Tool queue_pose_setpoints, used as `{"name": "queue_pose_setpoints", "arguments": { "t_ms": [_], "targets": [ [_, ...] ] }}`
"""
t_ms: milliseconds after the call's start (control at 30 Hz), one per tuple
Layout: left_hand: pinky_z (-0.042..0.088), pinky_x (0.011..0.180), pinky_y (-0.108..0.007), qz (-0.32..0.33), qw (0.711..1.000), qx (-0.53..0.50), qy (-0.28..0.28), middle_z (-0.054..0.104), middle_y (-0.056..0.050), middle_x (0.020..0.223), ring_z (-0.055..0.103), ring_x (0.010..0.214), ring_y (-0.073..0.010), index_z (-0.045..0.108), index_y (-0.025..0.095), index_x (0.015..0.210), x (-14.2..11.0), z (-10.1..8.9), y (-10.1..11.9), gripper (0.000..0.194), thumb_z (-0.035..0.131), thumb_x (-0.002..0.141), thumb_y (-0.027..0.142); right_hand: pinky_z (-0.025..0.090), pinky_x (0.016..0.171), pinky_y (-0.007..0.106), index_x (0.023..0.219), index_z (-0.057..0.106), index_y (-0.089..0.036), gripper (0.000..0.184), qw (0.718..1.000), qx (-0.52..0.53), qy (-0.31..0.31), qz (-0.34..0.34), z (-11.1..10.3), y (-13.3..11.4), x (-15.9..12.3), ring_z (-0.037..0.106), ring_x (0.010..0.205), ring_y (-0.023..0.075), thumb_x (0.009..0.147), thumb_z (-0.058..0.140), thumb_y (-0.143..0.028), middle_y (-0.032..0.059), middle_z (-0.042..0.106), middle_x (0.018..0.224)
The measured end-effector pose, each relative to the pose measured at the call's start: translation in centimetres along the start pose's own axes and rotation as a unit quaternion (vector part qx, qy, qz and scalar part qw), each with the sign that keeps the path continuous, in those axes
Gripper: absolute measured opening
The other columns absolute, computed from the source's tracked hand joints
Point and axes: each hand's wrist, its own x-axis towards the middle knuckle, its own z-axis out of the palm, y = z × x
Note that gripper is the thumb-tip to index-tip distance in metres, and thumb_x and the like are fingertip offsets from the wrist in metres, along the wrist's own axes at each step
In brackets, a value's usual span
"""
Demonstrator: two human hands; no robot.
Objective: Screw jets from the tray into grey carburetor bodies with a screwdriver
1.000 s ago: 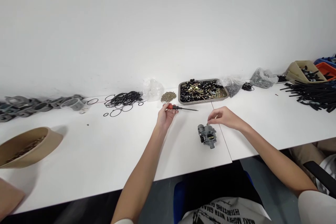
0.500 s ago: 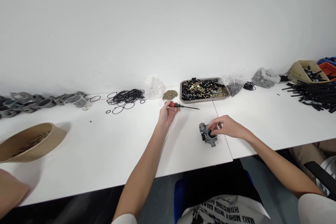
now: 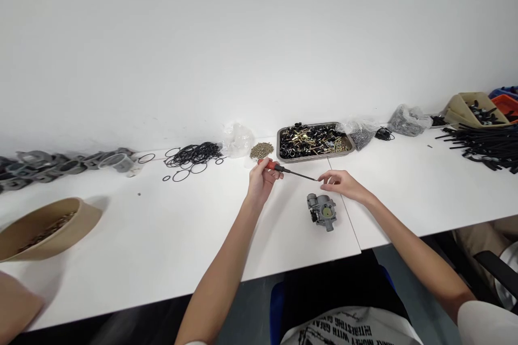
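Note:
My left hand (image 3: 262,180) is closed around the red handle of a screwdriver (image 3: 279,168), whose dark shaft points right and slightly down. At its tip are the thumb and fingertips of my right hand (image 3: 340,183), drawn together; whether a tiny part sits between them is too small to tell. Just below the right hand, a grey metal carburetor (image 3: 322,211) rests on the white table (image 3: 194,226), with a brass-coloured disc showing in its round bore. Neither hand touches the carburetor.
Along the wall lie black rubber rings (image 3: 194,155), small brass parts (image 3: 261,150), a metal tray (image 3: 315,158) of mixed parts, plastic bags (image 3: 408,120) and black hoses (image 3: 481,145). A tan bowl (image 3: 87,218) holds small parts at left, near another person's arm (image 3: 18,299).
My right hand went down to the carburetor's bore, then lifted away to the screwdriver tip. The disc in the bore now shows as a fuller circle. My left hand has shifted slightly right.

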Motion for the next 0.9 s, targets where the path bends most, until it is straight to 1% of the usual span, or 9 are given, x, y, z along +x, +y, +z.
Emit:
{"name": "queue_pose_setpoints", "arguments": {
  "t_ms": [67,133,233,300,367,500,600,767,900],
  "targets": [
    [0.048,0.049,-0.028,0.009,1.0,0.008,-0.019,0.066,-0.006,0.069,0.049,0.042,-0.0093,0.06,0.013,0.074,-0.4,0.3,0.0,0.016,0.064,0.085,0.025,0.047,0.065,0.027,0.101,0.071,-0.015,0.036,1.0,-0.003,0.02,0.003,0.2,0.9,0.3,0.058,0.07,0.0138,0.078,0.074,-0.043,0.006,0.068,0.088],
    [0.048,0.048,-0.029,0.015,0.999,0.015,-0.027,0.066,-0.006,0.07,0.05,0.042,-0.01,0.06,0.013,0.074,-0.8,0.6,0.2,0.016,0.064,0.085,0.025,0.05,0.071,0.03,0.104,0.071,-0.015,0.039,1.0,0.008,-0.001,-0.001,0.1,1.3,0.1,0.061,0.077,0.016,0.079,0.072,-0.046,0.0079,0.069,0.094],
    [0.047,0.045,-0.029,0.023,0.999,0.02,-0.031,0.067,-0.006,0.071,0.049,0.04,-0.0101,0.06,0.014,0.074,-1.1,1.0,0.8,0.014,0.064,0.084,0.023,0.048,0.099,0.038,0.12,0.067,-0.019,0.054,0.992,0.02,-0.106,-0.06,-0.8,1.0,-0.7,0.061,0.114,0.0232,0.074,0.079,-0.046,0.0109,0.064,0.124],
    [0.045,0.042,-0.028,0.032,0.998,0.023,-0.039,0.067,-0.006,0.071,0.048,0.038,-0.0098,0.06,0.014,0.075,-1.5,1.5,1.5,0.012,0.063,0.083,0.022,0.036,0.114,0.042,0.129,0.063,-0.024,0.071,0.976,-0.019,-0.189,-0.102,-1.3,0.4,-1.1,0.047,0.135,0.0267,0.064,0.087,-0.042,0.0099,0.052,0.143],
    [0.043,0.039,-0.028,0.05,0.997,0.033,-0.053,0.065,-0.007,0.069,0.047,0.036,-0.0103,0.059,0.014,0.074,-2.1,2.2,2.6,0.011,0.061,0.083,0.02,0.031,0.119,0.041,0.132,0.061,-0.028,0.079,0.961,-0.075,-0.238,-0.119,-1.2,-0.3,-1.1,0.038,0.143,0.028,0.06,0.091,-0.04,0.0078,0.041,0.153],
    [0.042,0.034,-0.029,0.082,0.991,0.06,-0.087,0.063,-0.007,0.067,0.048,0.034,-0.0127,0.057,0.014,0.075,-4.1,3.9,4.8,0.009,0.062,0.083,0.016,0.039,0.113,0.032,0.131,0.062,-0.03,0.072,0.94,-0.105,-0.297,-0.131,0.1,-1.0,-0.3,0.044,0.138,0.0255,0.064,0.088,-0.035,0.0063,0.041,0.148],
    [0.044,0.033,-0.028,0.099,0.982,0.112,-0.114,0.064,-0.006,0.068,0.051,0.034,-0.0133,0.058,0.014,0.074,-6.1,5.2,5.8,0.012,0.069,0.079,0.016,0.043,0.109,0.032,0.128,0.065,-0.031,0.064,0.93,-0.11,-0.318,-0.147,0.8,-1.1,0.3,0.049,0.13,0.0244,0.067,0.085,-0.03,0.0062,0.041,0.14],
    [0.05,0.037,-0.026,0.144,0.944,0.229,-0.188,0.067,-0.003,0.071,0.058,0.04,-0.0126,0.06,0.014,0.076,-8.0,6.2,5.8,0.013,0.071,0.08,0.02,0.041,0.112,0.04,0.118,0.069,-0.03,0.048,0.919,-0.125,-0.338,-0.16,1.1,-0.6,0.7,0.048,0.129,0.0252,0.072,0.081,-0.029,0.006,0.036,0.136],
    [0.05,0.038,-0.025,0.169,0.923,0.263,-0.226,0.068,-0.002,0.073,0.061,0.043,-0.0126,0.06,0.014,0.08,-8.2,6.3,5.4,0.009,0.067,0.084,0.017,0.04,0.114,0.041,0.115,0.069,-0.029,0.041,0.914,-0.116,-0.348,-0.174,1.1,-0.2,0.8,0.043,0.133,0.026,0.075,0.08,-0.03,0.006,0.035,0.135]
  ]
}}
